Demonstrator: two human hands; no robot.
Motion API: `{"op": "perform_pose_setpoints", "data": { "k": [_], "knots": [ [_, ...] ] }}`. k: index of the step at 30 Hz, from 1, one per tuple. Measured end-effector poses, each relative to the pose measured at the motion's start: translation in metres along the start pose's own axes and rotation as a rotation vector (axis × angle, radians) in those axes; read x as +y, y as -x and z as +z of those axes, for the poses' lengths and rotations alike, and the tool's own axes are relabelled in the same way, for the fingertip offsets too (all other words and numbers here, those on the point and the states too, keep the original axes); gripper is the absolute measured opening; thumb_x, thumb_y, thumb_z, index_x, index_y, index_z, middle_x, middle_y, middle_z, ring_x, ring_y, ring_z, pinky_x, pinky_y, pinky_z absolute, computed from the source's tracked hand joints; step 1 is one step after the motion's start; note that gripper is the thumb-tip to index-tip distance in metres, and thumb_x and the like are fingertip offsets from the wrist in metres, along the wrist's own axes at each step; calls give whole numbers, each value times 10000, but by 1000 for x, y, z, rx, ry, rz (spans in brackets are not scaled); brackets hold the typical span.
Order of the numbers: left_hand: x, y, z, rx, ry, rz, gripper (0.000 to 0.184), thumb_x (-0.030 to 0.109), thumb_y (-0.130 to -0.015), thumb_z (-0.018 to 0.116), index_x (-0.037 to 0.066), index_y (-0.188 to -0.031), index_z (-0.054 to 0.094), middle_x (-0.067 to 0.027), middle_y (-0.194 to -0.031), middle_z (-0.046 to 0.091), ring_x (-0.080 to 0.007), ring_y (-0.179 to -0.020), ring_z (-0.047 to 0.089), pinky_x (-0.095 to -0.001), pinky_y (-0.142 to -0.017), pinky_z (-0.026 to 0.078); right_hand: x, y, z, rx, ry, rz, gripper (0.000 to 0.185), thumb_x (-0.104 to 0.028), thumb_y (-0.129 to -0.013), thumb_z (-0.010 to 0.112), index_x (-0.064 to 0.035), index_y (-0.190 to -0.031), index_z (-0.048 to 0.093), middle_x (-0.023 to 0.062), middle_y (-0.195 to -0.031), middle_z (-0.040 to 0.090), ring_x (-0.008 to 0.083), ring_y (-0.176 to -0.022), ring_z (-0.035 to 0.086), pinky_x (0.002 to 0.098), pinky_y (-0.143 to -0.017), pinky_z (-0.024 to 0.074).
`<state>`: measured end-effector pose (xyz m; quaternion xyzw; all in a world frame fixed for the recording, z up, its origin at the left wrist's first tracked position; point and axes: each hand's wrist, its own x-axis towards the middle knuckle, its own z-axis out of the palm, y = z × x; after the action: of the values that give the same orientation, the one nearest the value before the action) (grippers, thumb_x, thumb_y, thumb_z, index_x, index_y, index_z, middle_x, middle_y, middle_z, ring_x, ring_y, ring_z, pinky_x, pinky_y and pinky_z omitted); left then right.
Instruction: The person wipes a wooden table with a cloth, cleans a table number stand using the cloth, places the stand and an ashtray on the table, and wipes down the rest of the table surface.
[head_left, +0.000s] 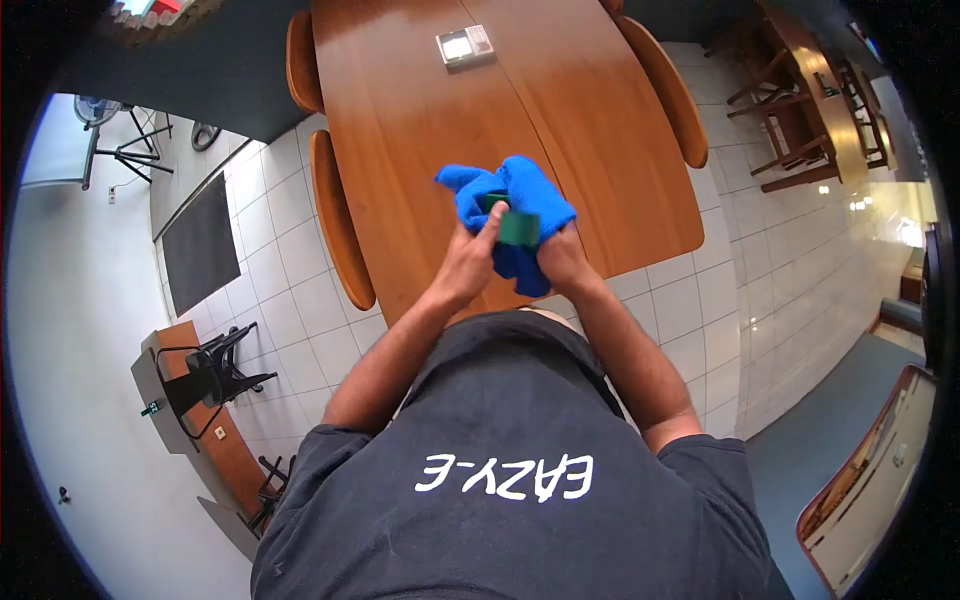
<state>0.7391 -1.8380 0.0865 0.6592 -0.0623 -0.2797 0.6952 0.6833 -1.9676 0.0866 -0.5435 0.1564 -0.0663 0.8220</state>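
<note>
My left hand [468, 262] grips a small dark green rectangular object [518, 229], its thumb pressed along the near side. Motion smears this object, so its exact kind is unclear. A bright blue cloth [532, 187] is bunched around and behind it, with one end hanging below. On the other side, my right hand [563, 258] is wrapped in the cloth, which covers most of its fingers. Both hands are close together in front of my body, above the near edge of the wooden table [420, 130].
A small grey-white device with a screen [465, 46] lies on the far part of the table. Wooden chairs [338, 220] line its sides. To the left stands a black chair [215, 365]; at the right are a wooden bench table [825, 90] and a mirror-like framed panel [870, 480].
</note>
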Motion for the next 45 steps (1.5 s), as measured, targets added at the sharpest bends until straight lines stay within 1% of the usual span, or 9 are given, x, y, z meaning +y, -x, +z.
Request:
{"op": "perform_pose_setpoints", "data": {
  "k": [2,7,9,13,17,27,35,36,45],
  "knots": [
    [24,-4,-7,-2,34,-164,446,494,-977,545,76,-1130,555,-13,-978,604,-113,-853,580,-279,-758,486,5,8,1,-17,85,-82,373,-243,-968,572,-32,-1276,565,10,-1022,626,100,-880,583,265,-743,509],
    [25,-1,0,29,249,-268,447,515,-961,560,105,-1139,560,-23,-993,617,-132,-874,606,-297,-744,502,-8,8,-20,-118,57,123,330,-216,-987,525,-69,-1278,571,29,-1066,627,103,-944,585,288,-775,513],
    [25,1,4,98,323,-285,449,513,-962,557,117,-1172,559,-32,-1032,623,-133,-894,612,-301,-747,507,-10,0,-24,-117,330,-93,330,-119,-951,477,-28,-1253,575,101,-1131,627,240,-1056,591,346,-957,464],
    [12,-15,-14,34,390,-221,445,500,-967,557,120,-1196,556,-33,-1074,620,-135,-949,601,-311,-807,494,-4,16,2,-3,842,-636,304,-98,-898,551,-44,-1193,602,189,-1256,542,365,-1160,537,431,-949,453],
    [7,-16,-7,147,304,-184,412,465,-969,571,117,-1189,557,-24,-1082,618,-141,-978,606,-322,-815,505,-20,22,11,-1,1066,-378,421,-217,-843,605,-43,-1225,572,206,-1378,446,379,-1303,405,500,-1041,338],
    [-6,-8,-5,137,325,-243,340,428,-987,553,126,-1140,576,-17,-1029,643,-124,-905,631,-300,-728,525,-27,30,15,-55,1355,-413,530,-272,-743,593,-22,-1210,578,217,-1381,456,365,-1402,296,557,-1072,274],
    [2,-3,-3,166,357,-357,340,441,-984,538,144,-1144,582,0,-993,635,-106,-847,611,-273,-678,497,-34,31,17,-82,1447,-475,557,-244,-715,584,0,-1215,577,226,-1312,513,378,-1352,369,538,-1091,276],
    [1,-6,-6,192,295,-412,287,347,-988,468,123,-1122,587,-30,-999,657,-155,-902,645,-326,-785,530,-35,34,20,-77,1447,-479,557,-244,-715,584,0,-1215,577,226,-1312,513,378,-1352,369,538,-1091,276],
    [1,-6,-17,122,300,-456,379,410,-1002,448,96,-1172,576,-64,-1064,662,-179,-940,652,-349,-813,541,-42,40,26,-121,1445,-536,408,-243,-719,575,-18,-1053,643,201,-1198,595,338,-1283,453,504,-1051,314]
  ]
}}
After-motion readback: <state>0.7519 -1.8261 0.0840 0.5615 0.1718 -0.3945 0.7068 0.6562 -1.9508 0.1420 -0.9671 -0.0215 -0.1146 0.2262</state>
